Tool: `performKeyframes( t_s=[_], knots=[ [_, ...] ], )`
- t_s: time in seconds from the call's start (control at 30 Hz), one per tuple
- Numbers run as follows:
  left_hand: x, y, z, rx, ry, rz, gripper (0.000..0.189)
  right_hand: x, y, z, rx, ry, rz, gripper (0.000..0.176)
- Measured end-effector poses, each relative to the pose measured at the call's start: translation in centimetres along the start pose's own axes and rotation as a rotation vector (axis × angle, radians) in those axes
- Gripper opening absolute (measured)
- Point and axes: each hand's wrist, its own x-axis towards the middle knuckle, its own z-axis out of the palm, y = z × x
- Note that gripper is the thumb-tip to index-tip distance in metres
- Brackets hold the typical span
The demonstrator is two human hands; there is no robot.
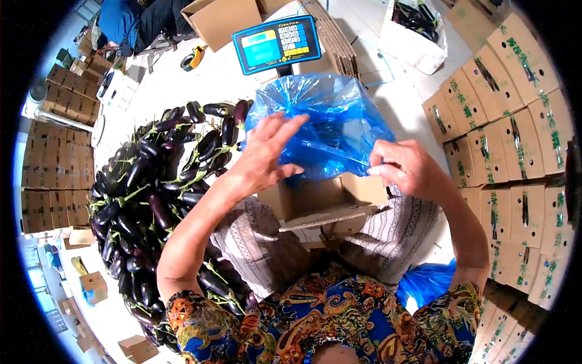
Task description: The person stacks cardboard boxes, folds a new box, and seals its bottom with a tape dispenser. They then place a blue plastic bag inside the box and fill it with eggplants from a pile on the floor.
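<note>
At nine o'clock we had the eggplants (142, 176). Our left hand (260, 150), towards ten, lay fingers spread against the bag (330, 130), at twelve, which hid the far side of the box (324, 212). Our right hand (403, 167), at three, pinched its edge; gentle, even tension seemed best, lest the film tear.

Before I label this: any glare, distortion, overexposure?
Head view: strong fisheye, the box stack at right visibly bowed, black outer borders; head view: bright glints on the blue bag; head view: the pale floor nearly washed out at lower left.
</note>
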Motion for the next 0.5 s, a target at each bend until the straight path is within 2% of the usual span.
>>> performKeyframes(
  t_s=[0.03, 0.07, 0.1, 0.17, 0.2, 0.3, 0.33, 0.37, 0.47, 0.5],
  knots=[
    [0.1, 0.3, 0.4, 0.056, -0.096, -0.003, 0.085, -0.6, -0.3, 0.3, -0.032, 0.007, -0.053, 0.007],
    [0.2, 0.3, 1.4, 0.079, 0.005, 0.072, 0.067, -1.2, -0.4, 0.5, -0.063, 0.016, -0.104, 0.007],
    [0.3, 0.0, 1.8, 0.078, -0.070, 0.088, 0.056, -1.8, -0.5, 0.6, -0.092, 0.027, -0.156, 0.007],
    [0.2, -0.7, 2.4, 0.078, -0.224, 0.119, 0.034, -3.0, -0.6, 0.6, -0.128, 0.017, -0.130, 0.009],
    [-0.5, -0.9, 3.4, 0.147, -0.126, 0.254, 0.013, -3.6, -0.8, 0.4, -0.162, 0.017, -0.125, 0.010],
    [-3.7, 3.0, 1.0, 0.132, -0.195, 0.253, 0.009, -5.8, -0.2, 0.1, -0.271, -0.066, -0.064, 0.010],
    [-5.2, 4.9, 0.0, 0.103, -0.207, 0.188, 0.010, -6.5, 0.1, 0.2, -0.307, -0.111, -0.038, 0.011],
    [-6.8, 6.4, -0.5, 0.077, -0.218, 0.122, 0.011, -7.1, 0.3, 0.7, -0.323, -0.162, -0.055, 0.011],
    [-11.0, 8.2, 0.4, 0.143, -0.213, 0.180, 0.017, -9.3, 0.8, 3.4, -0.352, -0.327, -0.076, 0.008],
    [-12.3, 8.1, 1.5, 0.116, -0.276, 0.155, 0.020, -10.0, 2.7, 5.2, -0.389, -0.389, -0.196, 0.005]
  ],
)
